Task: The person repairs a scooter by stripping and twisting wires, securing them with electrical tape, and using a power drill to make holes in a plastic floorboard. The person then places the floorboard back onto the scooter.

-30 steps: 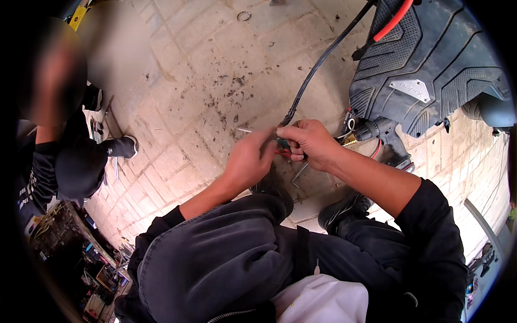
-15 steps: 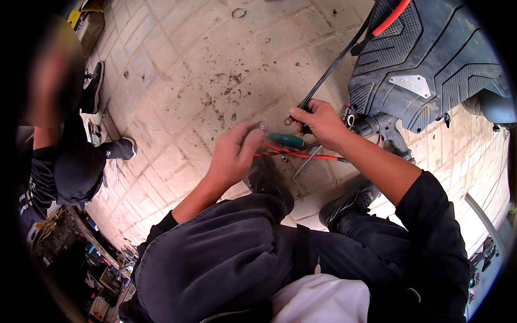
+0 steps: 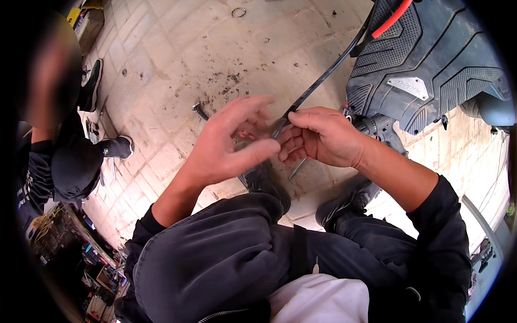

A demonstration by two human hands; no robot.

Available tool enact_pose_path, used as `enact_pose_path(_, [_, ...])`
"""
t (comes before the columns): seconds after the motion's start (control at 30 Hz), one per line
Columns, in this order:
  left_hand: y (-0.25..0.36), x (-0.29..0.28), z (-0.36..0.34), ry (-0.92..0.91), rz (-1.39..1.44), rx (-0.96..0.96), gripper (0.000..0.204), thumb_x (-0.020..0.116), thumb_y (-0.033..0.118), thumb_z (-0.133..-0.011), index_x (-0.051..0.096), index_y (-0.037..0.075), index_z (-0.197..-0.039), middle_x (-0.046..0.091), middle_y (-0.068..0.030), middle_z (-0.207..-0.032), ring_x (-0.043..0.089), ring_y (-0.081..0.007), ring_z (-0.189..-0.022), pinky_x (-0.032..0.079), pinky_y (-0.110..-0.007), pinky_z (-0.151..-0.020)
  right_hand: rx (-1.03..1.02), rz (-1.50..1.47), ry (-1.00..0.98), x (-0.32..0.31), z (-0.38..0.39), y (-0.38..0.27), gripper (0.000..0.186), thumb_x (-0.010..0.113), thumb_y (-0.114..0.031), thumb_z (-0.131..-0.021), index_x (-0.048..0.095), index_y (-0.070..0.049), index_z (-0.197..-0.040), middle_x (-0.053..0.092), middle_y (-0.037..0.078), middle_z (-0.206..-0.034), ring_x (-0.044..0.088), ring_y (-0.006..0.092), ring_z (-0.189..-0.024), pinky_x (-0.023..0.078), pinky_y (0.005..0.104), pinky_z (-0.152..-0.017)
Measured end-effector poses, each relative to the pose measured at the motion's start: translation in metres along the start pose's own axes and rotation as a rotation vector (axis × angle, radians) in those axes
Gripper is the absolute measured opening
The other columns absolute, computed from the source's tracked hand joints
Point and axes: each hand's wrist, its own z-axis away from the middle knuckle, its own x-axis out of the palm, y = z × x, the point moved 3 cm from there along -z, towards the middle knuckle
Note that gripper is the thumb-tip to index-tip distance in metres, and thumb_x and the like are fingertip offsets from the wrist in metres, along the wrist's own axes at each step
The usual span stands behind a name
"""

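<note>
My right hand (image 3: 331,139) pinches a black cable (image 3: 327,71) between thumb and fingers, near its lower end. That end is blurred between my hands. Left of it, my left hand (image 3: 218,142) is open, thumb and fingers spread around the cable's end; I cannot make out contact. Behind the left hand, a bit of red cable (image 3: 246,134) shows between the fingers. A dark rod with a metal tip (image 3: 198,110) sticks out beyond the left hand. The cable runs up to a scooter's black footboard (image 3: 431,56), beside a red sleeve or cable (image 3: 393,20).
What looks like a power drill (image 3: 379,129) lies under the footboard's edge. A thin metal rod (image 3: 297,169) is on the tiled floor (image 3: 177,59) by my shoes. At left, another person crouches, with a dark shoe (image 3: 118,146) showing. Cluttered parts (image 3: 102,269) fill the lower left.
My left hand has opened from a pinch and moved up beside the cable. My right hand's fingers have turned on the cable. The green handle and the cable's ring end no longer show.
</note>
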Motion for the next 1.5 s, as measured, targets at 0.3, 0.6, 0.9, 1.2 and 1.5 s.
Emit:
enact_pose_path(0.3, [0.014,-0.015,0.013,0.312,-0.147,0.073,0.017,0.063,-0.001,-0.087,0.064,-0.004,-0.104,0.064,-0.0105,-0.084,0.063,-0.018,-0.072,0.05,-0.027,-0.063,-0.618,1.076,0.541,0.017,0.023,-0.04,0.036,0.062,-0.03,-0.092,0.06,0.002,-0.109,0.066,0.016,-0.092,0.063,0.0228,-0.078,0.05,0.0344,-0.073])
enact_pose_path(0.6, [0.024,-0.027,-0.001,0.091,0.881,0.092,0.03,0.054,0.015,-0.098,0.057,-0.004,-0.121,0.065,-0.0124,-0.094,0.063,-0.0195,-0.077,0.053,-0.032,-0.072,-0.479,1.003,0.156,0.069,0.032,-0.075,0.019,0.064,-0.011,-0.093,0.062,0.0,-0.109,0.062,0.001,-0.082,0.055,0.006,-0.071,0.045,0.0233,-0.063])
enact_pose_path(0.9, [0.076,0.022,-0.037,0.087,0.896,0.328,0.033,0.062,-0.001,-0.089,0.056,-0.001,-0.121,0.062,-0.0091,-0.11,0.059,-0.0184,-0.101,0.047,-0.032,-0.09,-0.761,1.038,0.445,0.098,0.089,-0.105,0.014,0.068,-0.006,-0.085,0.056,0.002,-0.086,0.061,0.007,-0.074,0.055,0.0095,-0.07,0.048,0.0285,-0.063])
enact_pose_path(1.2, [0.097,0.028,-0.038,0.248,0.713,0.344,0.028,0.066,0.0,-0.087,0.059,0.001,-0.114,0.062,-0.0059,-0.105,0.057,-0.0151,-0.095,0.046,-0.03,-0.086,-0.864,0.894,0.446,0.095,0.084,-0.099,0.02,0.072,-0.007,-0.083,0.053,0.001,-0.083,0.06,0.006,-0.074,0.054,0.0088,-0.068,0.047,0.028,-0.061])
enact_pose_path(1.5, [0.105,0.025,-0.033,0.153,0.695,0.274,0.015,0.061,0.005,-0.092,0.06,-0.001,-0.106,0.052,-0.0016,-0.104,0.053,-0.0128,-0.093,0.045,-0.031,-0.087,-0.668,0.675,0.104,0.095,0.089,-0.107,0.021,0.067,-0.014,-0.091,0.061,0.003,-0.101,0.064,0.003,-0.084,0.057,0.0067,-0.08,0.048,0.0261,-0.07])
